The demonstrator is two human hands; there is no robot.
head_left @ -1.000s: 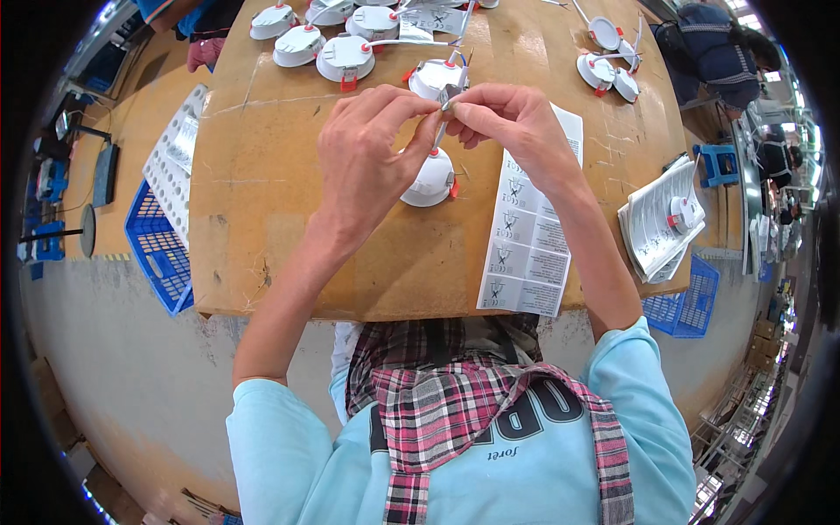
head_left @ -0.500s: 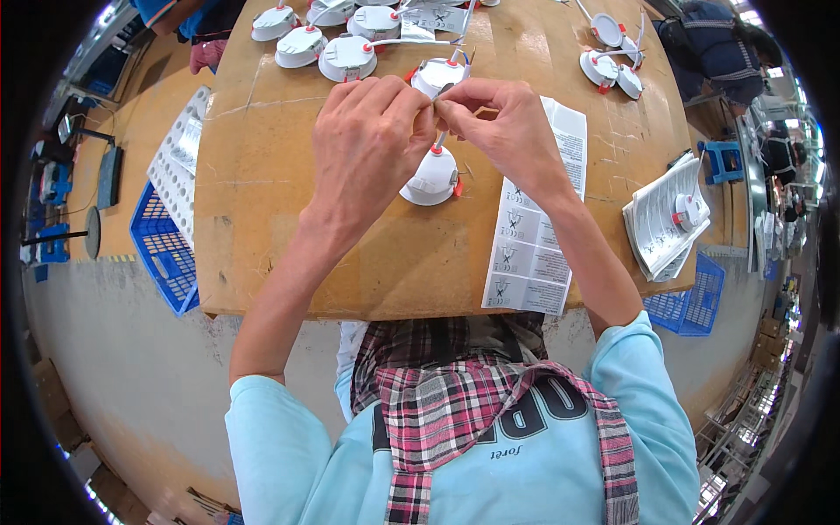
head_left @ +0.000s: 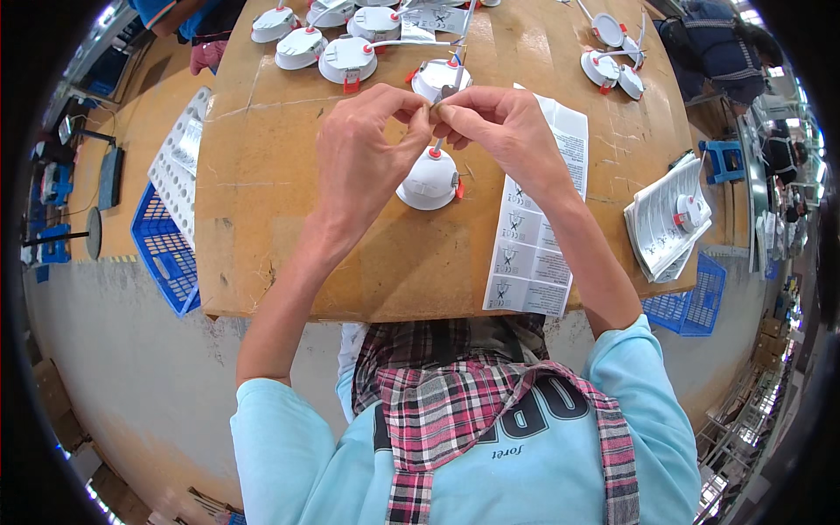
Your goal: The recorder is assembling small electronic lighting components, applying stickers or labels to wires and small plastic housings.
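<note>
1. My left hand (head_left: 363,153) and right hand (head_left: 499,131) meet above the brown cardboard-topped bench (head_left: 289,254), fingertips pinched together on a small thin grey metal piece (head_left: 444,94), held up close so I can see it.
2. Both sets of fingers are closed tight on that piece; the thumbs and forefingers do the gripping and the rest curl out of the way (how the piece is shaped between them I cannot tell).
3. The round white plastic lamp housing with red clips (head_left: 429,179) sits on the bench just below my hands, within easy reach.
4. A long white printed instruction sheet (head_left: 534,236) lies flat to the right of it, under my right wrist.
5. More white round housings (head_left: 348,59) stand in a row at the far edge, kept clear of my working spot.
6. A stack of folded leaflets (head_left: 658,223) rests at the right corner, a blue plastic crate (head_left: 162,249) beside the bench on the left.
</note>
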